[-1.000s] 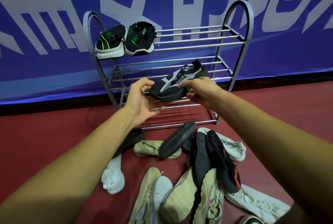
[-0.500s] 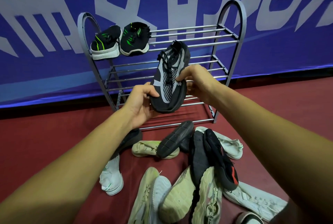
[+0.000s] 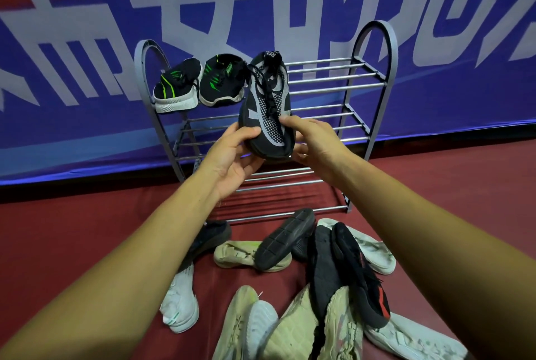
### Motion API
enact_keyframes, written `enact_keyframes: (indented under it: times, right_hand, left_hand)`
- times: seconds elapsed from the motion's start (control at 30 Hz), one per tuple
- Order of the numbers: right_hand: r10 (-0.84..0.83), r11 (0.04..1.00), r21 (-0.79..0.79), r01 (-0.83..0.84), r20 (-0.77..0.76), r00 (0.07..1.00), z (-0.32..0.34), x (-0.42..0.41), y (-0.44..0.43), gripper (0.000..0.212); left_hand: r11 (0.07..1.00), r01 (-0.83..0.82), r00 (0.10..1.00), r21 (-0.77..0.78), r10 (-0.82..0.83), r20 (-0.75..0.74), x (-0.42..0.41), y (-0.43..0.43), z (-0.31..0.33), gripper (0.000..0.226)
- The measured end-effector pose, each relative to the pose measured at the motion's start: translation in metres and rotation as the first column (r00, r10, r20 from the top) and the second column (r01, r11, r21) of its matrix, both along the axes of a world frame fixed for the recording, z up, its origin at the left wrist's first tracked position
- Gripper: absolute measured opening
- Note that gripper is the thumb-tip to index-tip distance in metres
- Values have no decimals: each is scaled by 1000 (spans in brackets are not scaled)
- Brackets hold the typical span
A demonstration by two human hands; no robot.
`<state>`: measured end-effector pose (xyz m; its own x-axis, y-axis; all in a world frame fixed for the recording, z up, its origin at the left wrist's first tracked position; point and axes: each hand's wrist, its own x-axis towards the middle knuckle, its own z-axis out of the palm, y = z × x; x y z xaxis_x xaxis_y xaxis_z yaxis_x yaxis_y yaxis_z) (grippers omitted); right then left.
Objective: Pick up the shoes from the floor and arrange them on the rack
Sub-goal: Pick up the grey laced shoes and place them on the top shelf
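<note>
- Your left hand [image 3: 232,156] and right hand [image 3: 314,142] both grip the black-and-grey shoe's [image 3: 268,104] toe, fingers curled.
- It's upright before the rack [image 3: 374,84].
- Two green-striped shoes [image 3: 200,84] sit on top.

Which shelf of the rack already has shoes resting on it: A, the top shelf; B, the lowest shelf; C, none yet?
A: two black-and-green shoes sit at the left end of the rack's top shelf; the black and grey shoe is gripped by the left hand and right hand.
</note>
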<state>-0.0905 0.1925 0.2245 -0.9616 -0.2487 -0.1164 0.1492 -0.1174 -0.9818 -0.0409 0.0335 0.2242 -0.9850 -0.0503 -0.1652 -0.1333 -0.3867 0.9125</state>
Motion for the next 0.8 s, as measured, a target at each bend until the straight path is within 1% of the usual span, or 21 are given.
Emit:
enact_keyframes:
  times: [0.07,0.13,0.2,0.27,0.3,0.33,0.4,0.47,0.5,0.57,0.67,0.8]
  right_hand:
    - [12,1000,4,-12,7,1000,0,0,0,37]
    - [37,999,-10,-37,13,999,0,1,0,38]
    - [62,998,-5,-62,20,998,-1,1,1,33]
    - [57,998,-9,-57,21,998,-1,-1,0,25]
    - [43,999,-30,-42,20,999,-1,-2,0,26]
    - [29,998,-61,-27,21,999,-2,-6,-2,29]
    - [10,992,-126,-7,23,1000,-4,-13,-4,29]
    - [-13,987,-163,16,21,1000,-6,-20,-6,28]
    - [-23,985,-170,26,20,1000,-7,-23,-7,31]
    - [-43,983,-180,45,19,999,-9,-30,-9,37]
    - [-84,971,-220,89,33,996,-13,-41,-16,40]
    - [-94,963,-249,101,39,995,-15,-51,-24,42]
  left_hand:
    - [1000,2,1000,19,-2,-1,-6,-2,0,16]
    - [998,6,1000,61,-6,0,-11,-2,-1,13]
    - [994,-9,1000,107,8,8,-18,-2,-3,8]
    - [991,-30,999,133,29,15,-24,-1,-3,5]
    - [990,-36,999,139,34,19,-27,0,-3,5]
    - [989,-41,999,142,38,26,-29,0,-3,10]
    - [990,-52,998,130,45,54,-33,1,-4,28]
    - [994,-53,996,94,46,80,-36,2,-5,36]
    - [996,-50,995,69,44,88,-38,2,-6,37]
    - [998,-40,996,43,36,84,-40,1,-7,33]
    - [999,-31,996,40,28,79,-44,0,-8,21]
    - [998,-69,996,0,68,64,-52,-5,-10,9]
